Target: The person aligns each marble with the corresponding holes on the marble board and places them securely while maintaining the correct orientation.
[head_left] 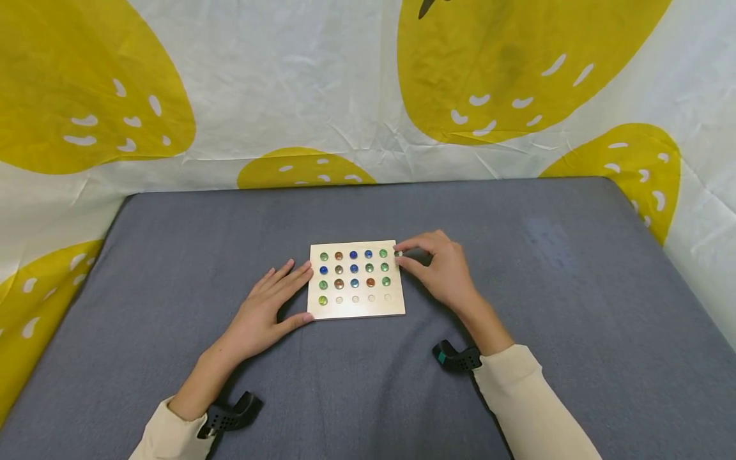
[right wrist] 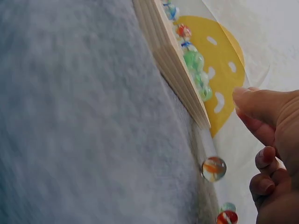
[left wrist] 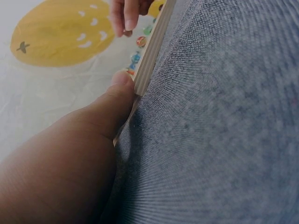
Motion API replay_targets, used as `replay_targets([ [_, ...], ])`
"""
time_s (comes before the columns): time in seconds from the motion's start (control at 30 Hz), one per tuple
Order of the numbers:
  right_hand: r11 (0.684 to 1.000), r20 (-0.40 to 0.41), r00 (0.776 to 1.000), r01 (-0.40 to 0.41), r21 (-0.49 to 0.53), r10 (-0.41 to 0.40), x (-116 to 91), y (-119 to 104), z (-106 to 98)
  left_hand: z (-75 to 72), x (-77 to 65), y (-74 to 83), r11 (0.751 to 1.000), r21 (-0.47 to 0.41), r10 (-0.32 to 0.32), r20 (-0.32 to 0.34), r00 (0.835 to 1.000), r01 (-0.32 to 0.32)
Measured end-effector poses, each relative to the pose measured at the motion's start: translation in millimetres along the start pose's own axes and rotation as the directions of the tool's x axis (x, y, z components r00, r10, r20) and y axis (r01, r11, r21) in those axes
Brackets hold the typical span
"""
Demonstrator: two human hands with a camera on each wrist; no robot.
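Observation:
A pale wooden board (head_left: 356,309) lies flat on the table, bearing rows of glass marbles in green, blue and orange-brown. In the front row a yellow-green marble (head_left: 323,300) sits at the left end, with bare round hollows to its right. My left hand (head_left: 261,319) rests with fingers spread, fingertips and thumb against the board's left edge. At the board's upper right edge, my right hand (head_left: 445,268) pinches a pale green marble (head_left: 399,253) between thumb and index finger. In the right wrist view its other fingers curl inward, and the thumb hides the pinched marble.
Off the board, an orange-and-white marble (right wrist: 214,169) shows below the right hand, with a red marble (right wrist: 227,217) close by. Grey cloth covers the table (head_left: 230,236). Behind it hangs a white curtain (head_left: 287,76) with yellow fruit shapes. Both wrists wear black camera mounts.

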State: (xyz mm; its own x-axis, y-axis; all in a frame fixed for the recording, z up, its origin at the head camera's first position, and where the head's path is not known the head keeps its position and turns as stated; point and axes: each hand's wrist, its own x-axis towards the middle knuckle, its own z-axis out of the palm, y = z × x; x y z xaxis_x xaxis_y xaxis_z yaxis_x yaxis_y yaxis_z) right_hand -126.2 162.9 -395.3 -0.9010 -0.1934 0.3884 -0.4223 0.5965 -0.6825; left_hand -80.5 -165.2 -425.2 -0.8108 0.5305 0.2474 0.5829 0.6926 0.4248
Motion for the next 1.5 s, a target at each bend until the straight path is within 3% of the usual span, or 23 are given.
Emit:
replay_targets([
  [0.63, 0.997, 0.063, 0.995, 0.072, 0.035, -0.074, -3.3, -26.3, 16.8, -0.7, -0.3, 0.3, 1.000, -0.002, -0.002, -0.001, 1.000, 0.002],
  [0.93, 0.982, 0.057, 0.984, 0.163, 0.096, -0.168, -5.8, -37.0, 24.5, -0.7, -0.2, 0.0, 1.000, -0.006, -0.003, 0.000, 1.000, 0.003],
  [1.27, 0.980, 0.116, 0.978, 0.162, 0.111, -0.175, -11.9, -48.2, 35.4, -0.7, 0.4, -0.2, 1.000, 0.004, -0.007, 0.008, 1.000, 0.007],
  [1.5, 0.971, 0.113, 0.967, 0.217, 0.097, -0.228, -18.2, -50.9, 47.5, -0.6, -0.1, -0.6, 1.000, 0.002, -0.004, 0.005, 1.000, 0.004],
])
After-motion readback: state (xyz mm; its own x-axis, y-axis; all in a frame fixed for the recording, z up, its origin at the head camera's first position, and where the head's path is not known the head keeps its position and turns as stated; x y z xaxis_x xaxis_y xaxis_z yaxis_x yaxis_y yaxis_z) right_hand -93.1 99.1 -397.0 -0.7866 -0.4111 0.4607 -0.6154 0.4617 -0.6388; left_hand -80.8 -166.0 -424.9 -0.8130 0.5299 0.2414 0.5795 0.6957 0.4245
